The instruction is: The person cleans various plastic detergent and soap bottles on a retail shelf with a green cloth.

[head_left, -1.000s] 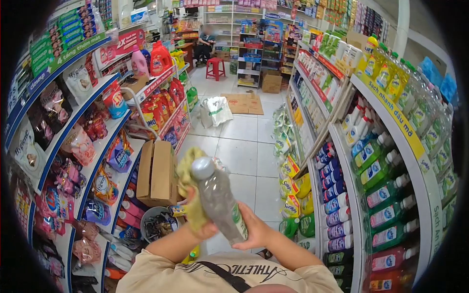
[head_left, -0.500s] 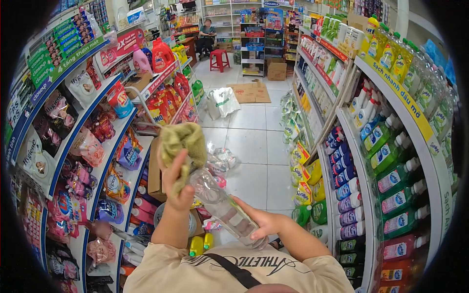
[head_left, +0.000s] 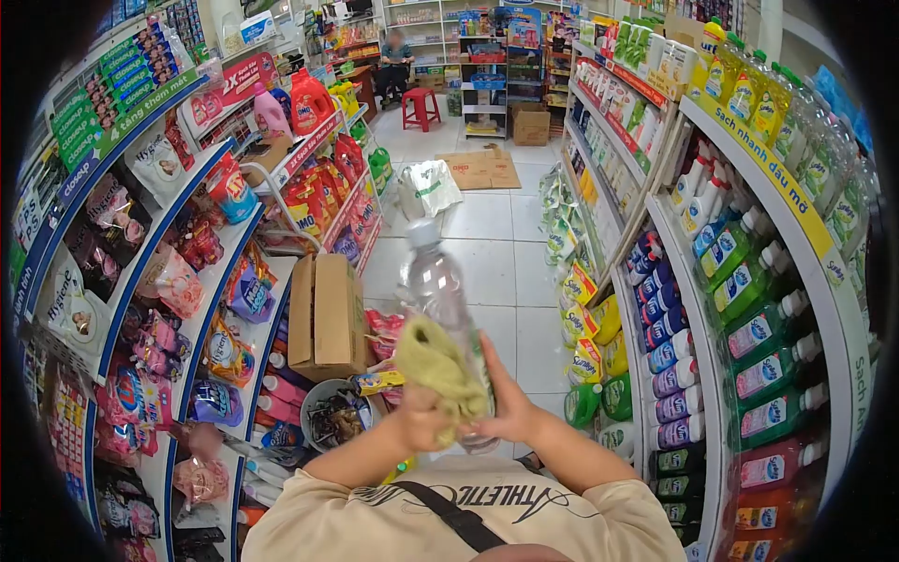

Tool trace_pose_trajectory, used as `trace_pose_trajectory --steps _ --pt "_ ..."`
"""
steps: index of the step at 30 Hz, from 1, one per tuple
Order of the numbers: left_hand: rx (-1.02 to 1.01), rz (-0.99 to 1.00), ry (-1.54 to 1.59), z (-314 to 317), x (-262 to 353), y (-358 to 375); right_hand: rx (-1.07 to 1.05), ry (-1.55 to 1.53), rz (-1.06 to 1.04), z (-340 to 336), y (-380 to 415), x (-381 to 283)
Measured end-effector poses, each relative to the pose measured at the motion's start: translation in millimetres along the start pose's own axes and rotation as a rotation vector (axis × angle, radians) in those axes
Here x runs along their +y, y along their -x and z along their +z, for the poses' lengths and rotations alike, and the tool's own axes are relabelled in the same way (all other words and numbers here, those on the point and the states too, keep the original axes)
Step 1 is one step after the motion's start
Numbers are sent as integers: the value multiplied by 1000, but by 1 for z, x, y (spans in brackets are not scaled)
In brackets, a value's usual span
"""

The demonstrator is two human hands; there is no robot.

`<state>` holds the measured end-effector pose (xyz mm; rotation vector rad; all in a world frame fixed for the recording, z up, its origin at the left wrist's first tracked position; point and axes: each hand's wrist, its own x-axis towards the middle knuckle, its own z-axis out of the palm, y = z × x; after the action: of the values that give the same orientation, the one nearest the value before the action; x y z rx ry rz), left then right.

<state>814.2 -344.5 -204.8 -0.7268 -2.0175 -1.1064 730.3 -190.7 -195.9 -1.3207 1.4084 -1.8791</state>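
Observation:
A clear plastic bottle (head_left: 436, 281) with a pale cap stands nearly upright in front of my chest. My right hand (head_left: 506, 398) grips its lower part from the right side. Bunched in my left hand (head_left: 423, 421) is a yellow-green cloth (head_left: 433, 361), pressed against the lower left side of the bottle. The cloth and my left hand are somewhat blurred, and they hide part of the bottle's label.
Shelves of dish soap bottles (head_left: 758, 361) line the right side. Packaged goods fill the left shelves (head_left: 173, 281). A cardboard box (head_left: 328, 314) and a bucket of items (head_left: 339, 417) stand at left. A plastic bag (head_left: 433, 187) and flattened cardboard (head_left: 479, 170) lie ahead; a person (head_left: 395, 64) sits farther back.
The bottle has swung from tilted to nearly upright. My left hand and the cloth have moved down from the bottle's top to its lower side.

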Motion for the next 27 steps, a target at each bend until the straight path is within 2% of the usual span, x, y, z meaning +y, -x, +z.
trace_pose_trajectory --steps 1,3,6,9,12,13,15,17,20,22,23,25,27 --pt "-12 -14 18 11 5 2 43 -81 -8 -2 1 1" --pt "-21 41 -138 20 9 5 144 -190 -50 -2 0 -9" --pt "-65 122 22 23 -2 4 237 -177 -204 -4 -3 -12" --pt "-12 -265 295 30 -5 16 345 -267 -391 7 -7 -7" --pt "156 -558 1179 42 2 1 225 108 -497 -3 -13 -7" --pt "183 -632 1082 41 11 -7 191 229 -438 -6 -11 -9" --pt "224 -753 1108 41 4 -7 121 466 -310 -10 -5 -17" --pt "273 -795 1090 40 -6 -6 231 343 -419 -10 -12 -26" --pt "332 -725 998 38 -13 -1 265 -256 -8 -21 1 -46" --pt "327 -649 923 32 -17 -2 198 -385 -174 -33 -4 -38" --pt "319 -674 861 28 -18 -2 240 -134 -76 -35 6 -46" --pt "301 -730 742 23 -19 1 171 57 -98 -51 9 -42" --pt "309 -905 771 26 -23 4 127 496 -300 -58 3 -39"
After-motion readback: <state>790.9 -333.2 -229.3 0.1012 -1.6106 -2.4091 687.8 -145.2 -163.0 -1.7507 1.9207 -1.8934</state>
